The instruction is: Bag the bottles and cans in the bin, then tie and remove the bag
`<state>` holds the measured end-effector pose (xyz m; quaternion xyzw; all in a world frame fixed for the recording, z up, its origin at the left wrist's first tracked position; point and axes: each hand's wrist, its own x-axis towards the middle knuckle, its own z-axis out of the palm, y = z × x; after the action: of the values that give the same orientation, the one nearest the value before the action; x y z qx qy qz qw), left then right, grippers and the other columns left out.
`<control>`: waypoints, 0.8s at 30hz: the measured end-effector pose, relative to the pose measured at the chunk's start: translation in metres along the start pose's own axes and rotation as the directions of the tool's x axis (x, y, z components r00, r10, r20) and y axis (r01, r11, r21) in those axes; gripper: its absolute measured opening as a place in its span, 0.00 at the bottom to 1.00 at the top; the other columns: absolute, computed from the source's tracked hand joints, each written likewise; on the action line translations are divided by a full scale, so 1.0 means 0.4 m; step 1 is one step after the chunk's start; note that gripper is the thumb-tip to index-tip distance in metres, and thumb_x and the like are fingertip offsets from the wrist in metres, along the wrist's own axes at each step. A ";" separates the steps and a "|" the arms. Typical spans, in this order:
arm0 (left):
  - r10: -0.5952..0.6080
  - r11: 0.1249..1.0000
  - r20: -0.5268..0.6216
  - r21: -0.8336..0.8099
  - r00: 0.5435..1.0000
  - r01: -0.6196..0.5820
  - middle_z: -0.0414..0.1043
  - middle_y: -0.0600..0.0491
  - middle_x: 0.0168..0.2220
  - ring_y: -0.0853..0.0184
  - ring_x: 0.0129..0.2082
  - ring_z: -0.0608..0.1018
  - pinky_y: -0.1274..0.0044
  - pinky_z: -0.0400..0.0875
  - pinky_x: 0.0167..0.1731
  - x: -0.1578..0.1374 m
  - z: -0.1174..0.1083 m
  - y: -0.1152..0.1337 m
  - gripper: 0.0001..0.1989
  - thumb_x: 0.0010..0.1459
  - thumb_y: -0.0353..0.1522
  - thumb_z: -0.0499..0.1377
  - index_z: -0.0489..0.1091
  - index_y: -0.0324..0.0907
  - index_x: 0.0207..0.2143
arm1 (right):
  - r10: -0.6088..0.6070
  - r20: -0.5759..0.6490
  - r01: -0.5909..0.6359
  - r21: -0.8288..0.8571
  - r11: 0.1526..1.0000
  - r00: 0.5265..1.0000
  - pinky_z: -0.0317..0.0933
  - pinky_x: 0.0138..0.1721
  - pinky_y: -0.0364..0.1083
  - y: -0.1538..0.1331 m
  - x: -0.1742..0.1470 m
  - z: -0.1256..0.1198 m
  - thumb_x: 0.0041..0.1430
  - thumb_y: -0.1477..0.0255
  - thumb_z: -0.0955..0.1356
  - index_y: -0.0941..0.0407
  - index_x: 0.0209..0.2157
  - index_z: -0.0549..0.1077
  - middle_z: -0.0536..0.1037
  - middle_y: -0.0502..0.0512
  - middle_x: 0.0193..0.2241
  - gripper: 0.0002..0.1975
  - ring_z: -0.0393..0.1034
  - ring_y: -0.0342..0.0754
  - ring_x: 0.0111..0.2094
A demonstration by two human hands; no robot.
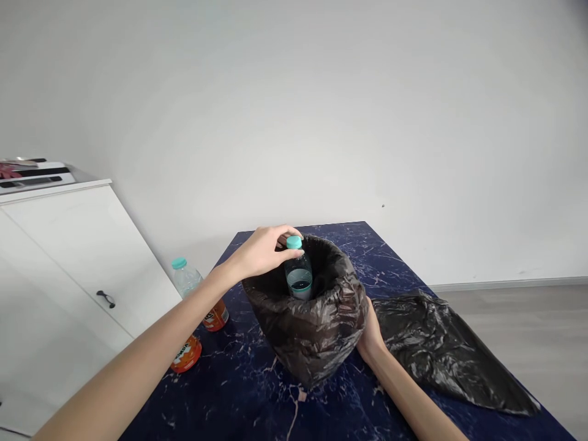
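— Black, crinkled plastic bag (312, 324) at the middle of the dark blue marbled table (257, 398), mouth open upward. What is in it?

— A clear plastic bottle with a teal cap (298, 272), upright, its lower part down inside the bag and its neck and cap above the rim.

— And the left hand (264, 251)?

— It comes in from seven o'clock and sits over the bottle's top, fingertips pinched on the cap. So the bottle hangs straight below the grip, at six o'clock from the fingers.

— The right hand (370, 337)?

— At three o'clock of the bag, pressed against its outer wall. The plastic hides most of the fingers, so I cannot tell whether they clutch the film or only lie flat on it.

— Anything else on the table?

— A second black plastic bag (441, 349) lies flat and crumpled at four o'clock, just beside the right hand. At nine o'clock, past the left forearm, stands another clear bottle with a teal cap and an orange label (195, 291); an orange bottle (186, 355) shows under the forearm. A white cabinet (68, 257) stands further off at nine o'clock.
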<state>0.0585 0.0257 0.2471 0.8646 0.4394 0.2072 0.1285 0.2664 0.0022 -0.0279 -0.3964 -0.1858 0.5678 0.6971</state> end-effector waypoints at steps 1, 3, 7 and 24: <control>0.002 0.999 0.015 0.041 1.000 -0.003 0.85 0.49 0.47 0.58 0.46 0.84 0.69 0.76 0.46 0.003 0.004 -0.001 0.19 0.63 0.42 0.67 0.78 0.45 0.53 | 0.003 -0.004 -0.003 -0.003 1.000 1.000 0.75 0.52 0.56 0.003 0.002 -0.003 0.54 0.47 0.72 0.48 0.42 0.83 0.87 0.49 0.38 0.23 0.81 0.59 0.46; 0.003 0.990 0.050 0.138 0.999 -0.010 0.85 0.48 0.47 0.56 0.47 0.84 0.69 0.75 0.46 0.011 0.012 -0.005 0.20 0.63 0.44 0.67 0.79 0.45 0.54 | -0.001 -0.004 0.001 -0.012 1.000 1.000 0.75 0.53 0.58 0.007 0.003 -0.008 0.54 0.47 0.72 0.48 0.44 0.82 0.88 0.50 0.41 0.23 0.81 0.60 0.47; -0.009 0.965 0.126 0.262 0.992 -0.025 0.84 0.46 0.46 0.53 0.45 0.84 0.69 0.74 0.42 0.028 0.035 -0.017 0.19 0.63 0.44 0.67 0.79 0.45 0.53 | -0.017 0.061 0.020 -0.048 0.999 0.998 0.74 0.55 0.58 0.007 0.001 -0.005 0.57 0.47 0.71 0.50 0.44 0.83 0.88 0.54 0.45 0.23 0.81 0.61 0.50; 0.051 0.976 -0.224 0.216 0.973 -0.002 0.85 0.46 0.52 0.58 0.49 0.85 0.68 0.78 0.46 -0.035 -0.089 0.014 0.17 0.71 0.41 0.56 0.80 0.42 0.52 | 0.023 0.170 -0.002 -0.121 0.993 0.985 0.73 0.55 0.58 0.000 -0.010 -0.002 0.58 0.48 0.71 0.52 0.43 0.84 0.88 0.59 0.44 0.24 0.82 0.63 0.49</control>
<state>0.0385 0.0127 0.2773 0.8496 0.4594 0.2585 -0.0196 0.2657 -0.0018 -0.0278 -0.3884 -0.2765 0.5920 0.6498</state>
